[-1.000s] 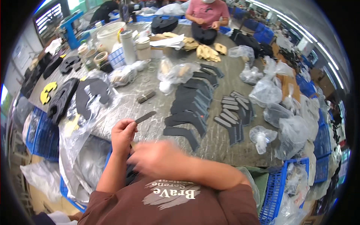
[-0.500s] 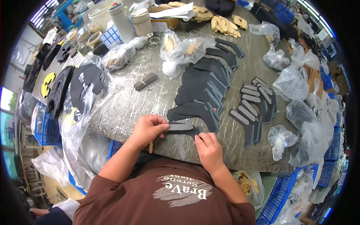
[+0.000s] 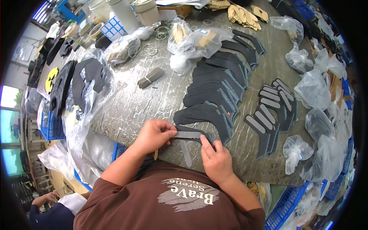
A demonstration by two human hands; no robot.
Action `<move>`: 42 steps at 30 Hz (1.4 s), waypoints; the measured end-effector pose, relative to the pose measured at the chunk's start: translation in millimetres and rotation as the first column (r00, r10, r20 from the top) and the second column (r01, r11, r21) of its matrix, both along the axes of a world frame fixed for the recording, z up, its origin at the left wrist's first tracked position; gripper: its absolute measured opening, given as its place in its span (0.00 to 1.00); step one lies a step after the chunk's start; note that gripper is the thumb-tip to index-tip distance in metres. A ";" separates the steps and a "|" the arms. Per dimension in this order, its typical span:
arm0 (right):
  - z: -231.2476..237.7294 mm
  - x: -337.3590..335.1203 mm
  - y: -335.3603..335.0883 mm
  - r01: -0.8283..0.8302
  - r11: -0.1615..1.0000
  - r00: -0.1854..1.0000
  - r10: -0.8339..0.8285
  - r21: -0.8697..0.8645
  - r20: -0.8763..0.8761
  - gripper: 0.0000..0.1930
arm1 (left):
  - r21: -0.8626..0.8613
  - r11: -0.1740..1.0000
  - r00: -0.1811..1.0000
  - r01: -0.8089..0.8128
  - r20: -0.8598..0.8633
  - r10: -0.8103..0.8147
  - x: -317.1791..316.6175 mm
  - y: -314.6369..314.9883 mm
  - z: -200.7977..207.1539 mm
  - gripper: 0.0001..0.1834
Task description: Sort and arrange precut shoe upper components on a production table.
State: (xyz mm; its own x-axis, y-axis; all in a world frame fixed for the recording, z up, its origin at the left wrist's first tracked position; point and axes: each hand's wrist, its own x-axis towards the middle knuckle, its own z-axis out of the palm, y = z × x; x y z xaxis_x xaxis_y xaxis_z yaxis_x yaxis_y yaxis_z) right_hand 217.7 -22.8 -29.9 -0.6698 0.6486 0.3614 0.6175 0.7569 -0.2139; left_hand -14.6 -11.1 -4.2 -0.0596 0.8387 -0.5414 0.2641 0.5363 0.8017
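From my remote view, the left hand (image 3: 156, 135) has its thumb and index finger pinched shut on the left end of a grey strip (image 3: 188, 135), just past the near edge of the bench (image 3: 126, 105). The strip lies along one arm of a dark angled piece (image 3: 193, 129). Its long axis runs left to right across my view, almost level, with one end at the left fingers and the other pointing at the right hand (image 3: 216, 161). The right index fingertip touches the strip's right end, close to where the dark piece bends; the thumb sits slightly apart, and I cannot tell whether these fingers grip anything.

I see a second strip (image 3: 186, 154) just nearer the wearer, its long axis pointing roughly toward the body. Beyond the hands, a row of dark pieces (image 3: 205, 115) overlaps away from me, leaning right as it recedes. Off to the right is a group of pieces with strips (image 3: 274, 126), their strips slanting from upper left to lower right. A tied bundle (image 3: 156, 74) lies farther off, left of the row.
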 end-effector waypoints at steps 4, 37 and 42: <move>3.8 -1.4 2.5 -0.025 1.000 0.999 0.025 0.006 0.024 0.03 | 0.024 0.999 0.999 0.028 -0.025 -0.027 -0.1 -0.9 0.1 0.06; 47.8 38.9 13.3 0.448 0.848 0.799 -0.522 -0.284 -0.298 0.06 | 0.647 0.744 0.910 0.169 0.188 -0.370 40.2 -19.7 -13.5 0.30; 29.0 -20.0 -7.4 -0.180 0.754 0.788 -0.274 -0.632 -0.552 0.11 | 0.802 0.375 0.863 0.466 -0.318 -0.392 52.1 -7.2 4.5 0.38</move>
State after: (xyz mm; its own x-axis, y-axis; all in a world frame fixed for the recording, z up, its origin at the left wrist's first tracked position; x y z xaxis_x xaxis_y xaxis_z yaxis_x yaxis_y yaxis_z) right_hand 197.7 -30.2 -0.8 -0.4313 0.8885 0.1567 0.2241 0.2737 -0.9353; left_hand 37.5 -18.3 0.3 0.4448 0.7924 0.4174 0.3211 -0.5762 0.7516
